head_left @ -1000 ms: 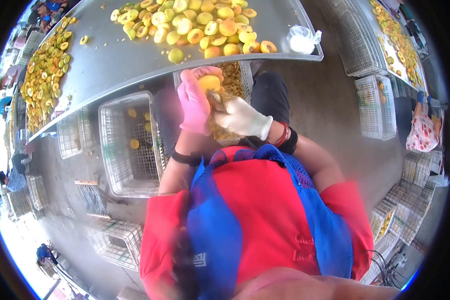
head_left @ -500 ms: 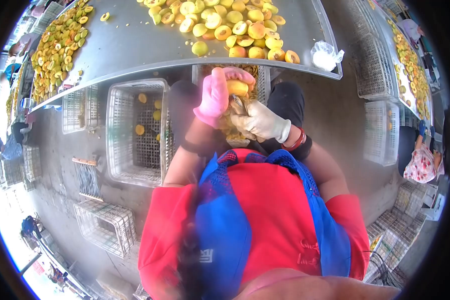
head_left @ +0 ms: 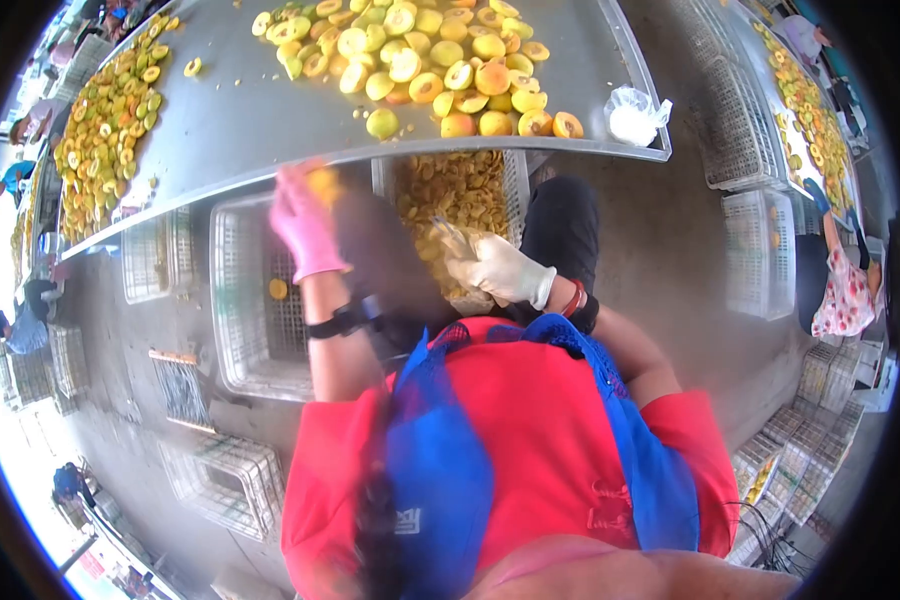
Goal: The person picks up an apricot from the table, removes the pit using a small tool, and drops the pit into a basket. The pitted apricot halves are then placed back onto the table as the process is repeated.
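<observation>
My left hand (head_left: 305, 228), in a pink glove and smeared by motion, is over the far side of a white plastic crate (head_left: 226, 345). Its fingers are closed around a blurred yellow peach half (head_left: 324, 186). A few peach halves (head_left: 278, 289) lie in that crate. In a whitish glove, my right hand (head_left: 500, 268) grips a small metal pitting tool (head_left: 452, 234), its tip pointing away from me. Below the tool, between my knees, stands another crate (head_left: 517, 190) filled with brownish-yellow scraps (head_left: 450, 185).
A metal table (head_left: 240, 110) spans the front, with a pile of halved peaches (head_left: 425, 60), a second pile (head_left: 110, 140) at left and a knotted plastic bag (head_left: 634, 118) near its right corner. Stacked crates (head_left: 735, 130) stand at right; a person in a patterned top (head_left: 845, 310) sits beyond.
My left hand has moved left, away from my right hand, carrying the yellow peach half over the left crate. The right hand stays above the scraps with the tool, slightly lower.
</observation>
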Action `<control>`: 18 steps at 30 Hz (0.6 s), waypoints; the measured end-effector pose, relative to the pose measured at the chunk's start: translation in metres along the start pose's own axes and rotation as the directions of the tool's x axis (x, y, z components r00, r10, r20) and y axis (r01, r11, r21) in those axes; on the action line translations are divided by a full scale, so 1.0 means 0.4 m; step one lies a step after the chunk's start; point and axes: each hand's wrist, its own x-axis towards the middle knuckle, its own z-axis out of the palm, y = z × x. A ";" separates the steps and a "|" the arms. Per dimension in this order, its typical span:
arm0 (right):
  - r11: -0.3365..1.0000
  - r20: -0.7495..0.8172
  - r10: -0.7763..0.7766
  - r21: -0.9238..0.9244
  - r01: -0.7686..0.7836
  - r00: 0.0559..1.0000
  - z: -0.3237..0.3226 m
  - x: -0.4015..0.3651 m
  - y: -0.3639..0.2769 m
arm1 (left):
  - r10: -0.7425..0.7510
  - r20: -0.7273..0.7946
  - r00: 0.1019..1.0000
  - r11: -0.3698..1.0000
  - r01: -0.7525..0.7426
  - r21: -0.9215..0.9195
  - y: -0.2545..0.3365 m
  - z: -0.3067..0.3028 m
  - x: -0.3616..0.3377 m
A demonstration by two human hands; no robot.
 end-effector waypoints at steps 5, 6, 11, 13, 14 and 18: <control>0.991 -0.191 -0.085 -0.115 0.064 0.978 -0.042 0.065 0.118 | 0.311 -0.036 0.950 0.397 -0.095 0.913 0.009 -0.092 0.120; 0.987 -0.210 -0.082 -0.156 0.050 0.974 -0.043 0.075 0.121 | 0.161 0.005 0.987 0.354 -0.063 0.933 0.040 -0.050 0.129; 0.857 -0.198 -0.321 -0.476 0.195 0.926 -0.030 0.085 0.098 | -0.083 0.342 0.936 0.290 -0.306 0.907 -0.073 0.189 0.270; 0.858 -0.227 -0.315 -0.482 0.175 0.922 -0.027 0.069 0.083 | -0.274 0.404 0.873 0.284 -0.328 0.901 -0.099 0.273 0.299; 0.863 -0.242 -0.309 -0.478 0.164 0.920 -0.028 0.063 0.081 | -0.365 0.439 0.821 0.330 -0.327 0.886 -0.119 0.301 0.309; 0.914 -0.288 -0.215 -0.397 0.087 0.933 -0.036 0.036 0.063 | -0.297 0.446 0.845 0.176 -0.410 0.895 -0.194 0.343 0.293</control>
